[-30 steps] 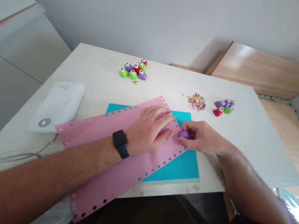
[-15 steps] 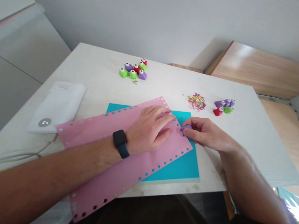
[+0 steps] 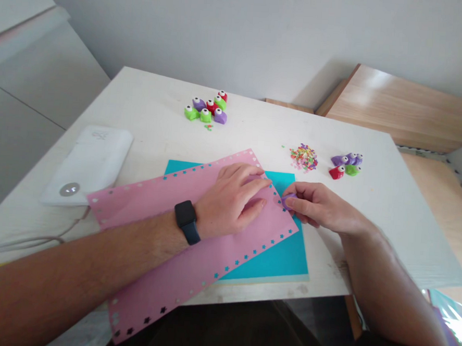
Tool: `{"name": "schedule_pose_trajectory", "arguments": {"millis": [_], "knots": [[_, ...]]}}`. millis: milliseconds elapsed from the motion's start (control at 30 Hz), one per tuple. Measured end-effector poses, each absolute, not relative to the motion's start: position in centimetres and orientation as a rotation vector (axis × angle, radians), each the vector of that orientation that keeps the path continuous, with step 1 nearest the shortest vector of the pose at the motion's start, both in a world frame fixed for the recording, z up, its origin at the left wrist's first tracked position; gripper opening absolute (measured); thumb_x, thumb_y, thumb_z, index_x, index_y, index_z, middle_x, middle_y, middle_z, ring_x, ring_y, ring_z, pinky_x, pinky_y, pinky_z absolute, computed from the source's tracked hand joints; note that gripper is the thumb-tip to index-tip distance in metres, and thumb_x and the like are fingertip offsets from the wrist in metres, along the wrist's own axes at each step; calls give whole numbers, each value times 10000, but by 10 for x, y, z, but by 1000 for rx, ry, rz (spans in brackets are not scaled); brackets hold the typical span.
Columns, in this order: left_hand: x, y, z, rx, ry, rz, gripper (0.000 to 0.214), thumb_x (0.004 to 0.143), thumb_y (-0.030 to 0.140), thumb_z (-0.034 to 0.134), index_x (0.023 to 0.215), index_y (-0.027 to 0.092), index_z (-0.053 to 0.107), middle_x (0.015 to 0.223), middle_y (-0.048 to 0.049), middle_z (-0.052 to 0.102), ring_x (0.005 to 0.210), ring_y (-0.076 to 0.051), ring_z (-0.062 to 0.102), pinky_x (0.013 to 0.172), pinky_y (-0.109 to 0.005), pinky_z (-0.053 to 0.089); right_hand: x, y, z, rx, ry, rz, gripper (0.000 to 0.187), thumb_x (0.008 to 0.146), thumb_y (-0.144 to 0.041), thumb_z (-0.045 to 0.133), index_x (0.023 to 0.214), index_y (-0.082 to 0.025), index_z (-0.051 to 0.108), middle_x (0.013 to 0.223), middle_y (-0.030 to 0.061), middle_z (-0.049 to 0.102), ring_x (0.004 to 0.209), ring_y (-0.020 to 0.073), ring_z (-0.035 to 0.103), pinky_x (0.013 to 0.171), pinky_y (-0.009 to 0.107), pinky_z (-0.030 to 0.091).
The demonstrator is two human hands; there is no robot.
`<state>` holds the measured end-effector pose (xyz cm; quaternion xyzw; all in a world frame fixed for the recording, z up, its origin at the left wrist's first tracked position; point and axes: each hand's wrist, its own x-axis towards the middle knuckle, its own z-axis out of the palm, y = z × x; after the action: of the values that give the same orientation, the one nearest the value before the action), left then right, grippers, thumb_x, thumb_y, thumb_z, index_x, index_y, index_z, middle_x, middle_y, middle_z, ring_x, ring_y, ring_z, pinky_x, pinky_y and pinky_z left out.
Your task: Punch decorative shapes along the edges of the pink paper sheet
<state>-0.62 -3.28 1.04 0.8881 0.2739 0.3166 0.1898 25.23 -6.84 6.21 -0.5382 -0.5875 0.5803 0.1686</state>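
Observation:
My left hand [image 3: 237, 198] lies on a pink sheet of paper [image 3: 178, 274], palm down with its fingers spread. Flower-like and star-like holes run along the edges of this sheet, which lies slantwise over a blue sheet [image 3: 278, 262]. At the pink sheet's right edge, my right hand [image 3: 319, 204] pinches a small purple craft punch [image 3: 288, 200] between thumb and fingers. The fingers partly cover the punch, so I cannot tell whether it is pressed down.
Several punches [image 3: 206, 115] with eye-like knobs stand at the back, and more punches [image 3: 337, 172] at the right. Between them lies a heap of coloured paper cutouts [image 3: 304, 157]. A white device [image 3: 88, 164] with a cable [image 3: 34, 242] is at the left.
My right hand and the purple punch have shifted very slightly to the right. My left hand and the pink sheet look the same.

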Motion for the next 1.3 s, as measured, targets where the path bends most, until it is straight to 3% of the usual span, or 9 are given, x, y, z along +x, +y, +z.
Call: {"name": "schedule_pose_trajectory", "arguments": {"millis": [467, 700, 867, 1033, 1300], "knots": [[-6, -32, 11, 2502, 769, 881, 358, 984, 285, 598, 1330, 198, 629, 1384, -145, 601, 1329, -309, 533, 1152, -543, 413, 258, -70, 71, -1562, -1814, 1813, 386, 915, -561, 691, 962, -180, 648, 598, -72, 504, 488, 73, 395, 438, 223, 288], [-6, -32, 11, 2483, 768, 889, 350, 974, 267, 611, 1320, 219, 634, 1375, -136, 607, 1321, -311, 542, 1148, -555, 418, 262, -71, 67, -1559, -1954, 1719, 337, 904, -522, 707, 942, -189, 678, 687, -43, 508, 596, 96, 408, 505, 231, 316], [-6, -32, 11, 2497, 769, 883, 339, 983, 283, 598, 1308, 197, 648, 1378, -145, 602, 1318, -311, 539, 1150, -546, 416, 260, -70, 72, -1551, -1867, 1707, 350, 915, -531, 695, 910, -183, 654, 632, -60, 491, 528, 76, 384, 461, 225, 288], [-6, -32, 11, 2508, 760, 858, 346, 988, 279, 586, 1319, 196, 644, 1381, -139, 606, 1319, -304, 538, 1155, -536, 410, 259, -68, 70, -1584, -1730, 1678, 376, 943, -551, 665, 958, -176, 653, 599, -50, 549, 459, 72, 412, 408, 224, 294], [-6, -32, 12, 2493, 769, 845, 349, 987, 286, 592, 1327, 220, 640, 1364, -126, 627, 1296, -303, 554, 1138, -538, 419, 253, -67, 59, -1597, -1432, 1563, 447, 944, -619, 634, 840, -184, 629, 732, 19, 662, 489, 88, 499, 352, 212, 327]]}}
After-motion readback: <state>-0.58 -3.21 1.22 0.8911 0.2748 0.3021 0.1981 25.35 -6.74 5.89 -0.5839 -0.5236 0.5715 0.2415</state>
